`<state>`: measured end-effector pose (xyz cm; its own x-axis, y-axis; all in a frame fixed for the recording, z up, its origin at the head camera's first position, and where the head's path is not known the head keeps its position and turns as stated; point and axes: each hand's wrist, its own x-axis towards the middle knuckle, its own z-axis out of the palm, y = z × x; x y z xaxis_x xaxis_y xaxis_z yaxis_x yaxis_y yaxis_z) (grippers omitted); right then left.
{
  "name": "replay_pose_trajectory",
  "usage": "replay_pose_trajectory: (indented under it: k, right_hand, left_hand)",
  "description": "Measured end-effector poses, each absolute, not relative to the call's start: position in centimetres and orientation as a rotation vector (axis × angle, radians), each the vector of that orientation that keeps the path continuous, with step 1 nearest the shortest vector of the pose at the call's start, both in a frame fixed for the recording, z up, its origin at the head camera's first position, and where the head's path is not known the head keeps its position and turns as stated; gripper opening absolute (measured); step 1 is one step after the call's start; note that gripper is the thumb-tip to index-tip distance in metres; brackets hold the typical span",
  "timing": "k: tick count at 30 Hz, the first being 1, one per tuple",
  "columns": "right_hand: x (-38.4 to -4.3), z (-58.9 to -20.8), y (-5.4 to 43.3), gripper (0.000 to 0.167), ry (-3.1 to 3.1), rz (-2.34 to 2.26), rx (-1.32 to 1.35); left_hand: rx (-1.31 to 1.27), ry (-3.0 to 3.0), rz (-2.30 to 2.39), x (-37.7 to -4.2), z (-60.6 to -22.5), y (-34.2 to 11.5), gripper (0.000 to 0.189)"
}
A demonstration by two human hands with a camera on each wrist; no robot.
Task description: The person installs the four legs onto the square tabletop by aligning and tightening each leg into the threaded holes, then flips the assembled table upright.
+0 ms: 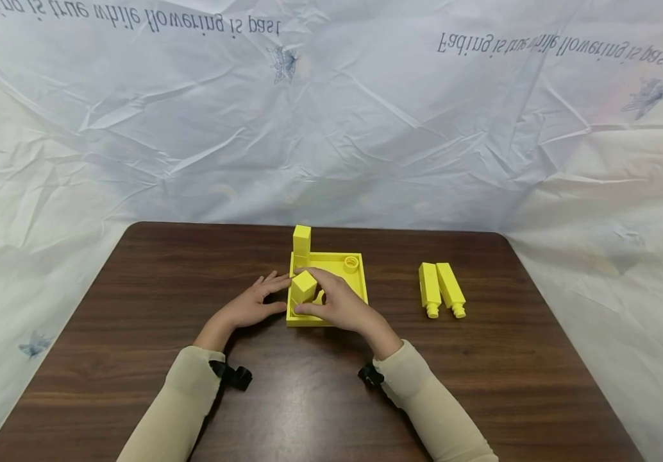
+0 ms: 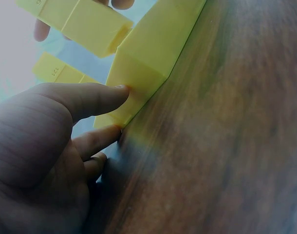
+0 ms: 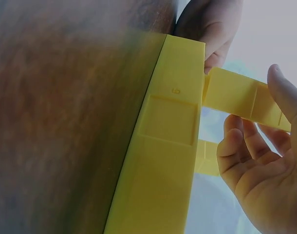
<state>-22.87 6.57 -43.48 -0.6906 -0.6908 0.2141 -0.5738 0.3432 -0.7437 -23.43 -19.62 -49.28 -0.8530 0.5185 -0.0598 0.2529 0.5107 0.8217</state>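
Observation:
My right hand [image 1: 345,305] grips a yellow square post [image 1: 304,283] between thumb and fingers. This post stands upright at the near left corner of a shallow yellow square tray [image 1: 308,323], its lower end hidden behind the tray wall [image 3: 160,170] in the right wrist view. Against the tray's left side rests my left hand [image 1: 249,307], fingers spread and fairly straight. In the left wrist view its thumb [image 2: 102,97] presses the tray's outer wall [image 2: 143,73]. Another yellow post [image 1: 301,240] stands at the far left corner. A round threaded socket [image 1: 351,263] shows at the far right corner.
To the right, two more yellow posts [image 1: 428,285] [image 1: 450,285] lie side by side on the dark wooden table [image 1: 308,398], threaded ends toward me. A pale printed sheet [image 1: 331,147] hangs behind the table and at both sides.

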Motion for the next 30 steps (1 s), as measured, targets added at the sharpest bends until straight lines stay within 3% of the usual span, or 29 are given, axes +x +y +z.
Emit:
replay_pose_trajectory:
  k: [30]
  right_hand:
    - [-22.85,-43.56,6.66,0.019,2.495,-1.317,-1.177]
  left_hand:
    - [0.686,2.453,1.281,-23.58,-49.18,-19.43,0.065]
